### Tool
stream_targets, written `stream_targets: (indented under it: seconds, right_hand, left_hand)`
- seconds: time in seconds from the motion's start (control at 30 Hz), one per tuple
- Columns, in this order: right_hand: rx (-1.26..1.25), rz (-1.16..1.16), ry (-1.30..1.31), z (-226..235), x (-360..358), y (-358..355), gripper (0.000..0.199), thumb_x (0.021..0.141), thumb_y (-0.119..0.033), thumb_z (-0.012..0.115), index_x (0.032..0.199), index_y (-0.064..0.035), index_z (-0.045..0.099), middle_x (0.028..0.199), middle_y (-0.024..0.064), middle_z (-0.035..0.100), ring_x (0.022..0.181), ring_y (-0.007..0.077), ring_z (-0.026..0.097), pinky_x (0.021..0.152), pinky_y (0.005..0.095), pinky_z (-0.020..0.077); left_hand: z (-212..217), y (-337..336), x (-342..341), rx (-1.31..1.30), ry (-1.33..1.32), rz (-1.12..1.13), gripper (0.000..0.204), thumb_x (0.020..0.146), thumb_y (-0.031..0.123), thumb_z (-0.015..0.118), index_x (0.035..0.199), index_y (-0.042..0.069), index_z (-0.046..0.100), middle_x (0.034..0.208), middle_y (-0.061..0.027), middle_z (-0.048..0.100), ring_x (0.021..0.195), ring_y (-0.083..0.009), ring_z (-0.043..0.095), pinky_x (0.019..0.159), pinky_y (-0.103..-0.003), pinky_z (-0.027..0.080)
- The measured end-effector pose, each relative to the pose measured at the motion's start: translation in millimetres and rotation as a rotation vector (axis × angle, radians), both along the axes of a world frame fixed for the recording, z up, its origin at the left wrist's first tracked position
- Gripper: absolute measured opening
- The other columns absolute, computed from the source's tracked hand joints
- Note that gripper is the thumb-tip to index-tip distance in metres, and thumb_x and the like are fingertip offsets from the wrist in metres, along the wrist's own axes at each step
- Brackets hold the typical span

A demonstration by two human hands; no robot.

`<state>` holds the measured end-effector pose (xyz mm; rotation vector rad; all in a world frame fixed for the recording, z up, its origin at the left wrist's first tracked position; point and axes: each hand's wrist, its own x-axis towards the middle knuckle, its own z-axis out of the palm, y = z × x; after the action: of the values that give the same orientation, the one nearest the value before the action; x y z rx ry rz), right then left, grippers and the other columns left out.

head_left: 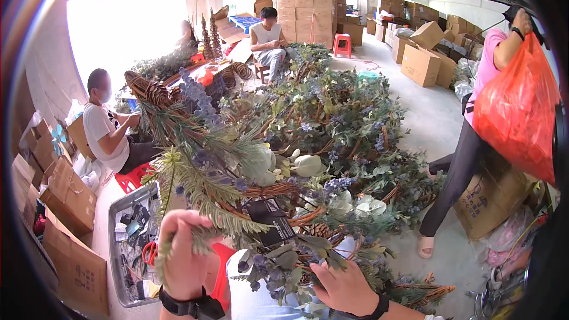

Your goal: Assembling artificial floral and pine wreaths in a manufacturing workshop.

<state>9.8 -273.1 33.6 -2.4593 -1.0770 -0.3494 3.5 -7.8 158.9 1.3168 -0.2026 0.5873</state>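
Observation:
A large artificial wreath of brown twigs, with pine sprays, pale round leaves, blue berries and pine cones, is tilted up in front of me over my lap. My left hand is at its near left side, fingers curled round a green pine sprig. At the near right, my right hand grips the wreath's lower edge among the leaves and berries; its fingertips are partly hidden. A black tag hangs on the wreath between the two hands.
A grey bin at my left holds small packets and red-handled scissors. Beyond the wreath lies a big heap of similar greenery. Two people sit working. Another walks at the right with a red plastic bag. Cardboard boxes stand around.

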Motion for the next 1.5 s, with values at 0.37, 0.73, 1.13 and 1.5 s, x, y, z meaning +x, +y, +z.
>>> stream_targets:
  seconds: [0.37,0.73,1.13,1.5]
  right_hand:
    - [0.013,-0.114,-0.104,-0.3,-6.9,3.3,0.047,0.07,-0.024,0.068,0.111,-0.0056,0.056,0.091,0.0091,0.056,0.082,0.0286,0.057,0.074,0.0426,0.0452]
    - [0.124,-0.021,-0.199,-14.7,-6.6,-11.4,0.047,0.08,-0.029,0.062,0.121,-0.0075,0.051,0.095,0.0119,0.06,0.075,0.0279,0.056,0.065,0.039,0.0442]
    - [-0.027,-0.131,0.051,7.1,-8.2,-11.0,0.05,0.077,-0.024,0.061,0.122,-0.0057,0.051,0.105,0.0107,0.058,0.088,0.0275,0.057,0.077,0.0401,0.0426]
    - [0.169,-0.223,-0.042,-9.7,-4.0,-33.7,0.039,0.071,-0.021,0.069,0.102,-0.0022,0.054,0.093,0.0155,0.058,0.079,0.033,0.057,0.072,0.0426,0.0434]
  left_hand:
    - [-7.1,-97.4,15.2,1.35,-0.187,0.052,0.043,0.075,0.014,0.067,0.116,0.012,0.058,0.129,-0.0169,0.049,0.125,-0.0448,0.035,0.1,-0.05,0.036]
    - [-39.9,-130.7,-24.6,1.709,-0.096,0.159,0.048,0.076,0.022,0.059,0.124,0.016,0.054,0.147,-0.016,0.028,0.137,-0.036,0.024,0.088,-0.054,0.044]
    - [-114.4,-98.3,-52.3,0.851,-0.034,-0.236,0.025,0.075,0.01,0.06,0.1,0.007,0.063,0.105,-0.018,0.058,0.099,-0.0378,0.055,0.08,-0.046,0.045]
    - [-117.6,-103.2,-1.2,1.053,0.236,-0.224,0.041,0.084,0.019,0.057,0.116,-0.005,0.047,0.108,-0.0269,0.057,0.101,-0.0364,0.056,0.086,-0.043,0.043]
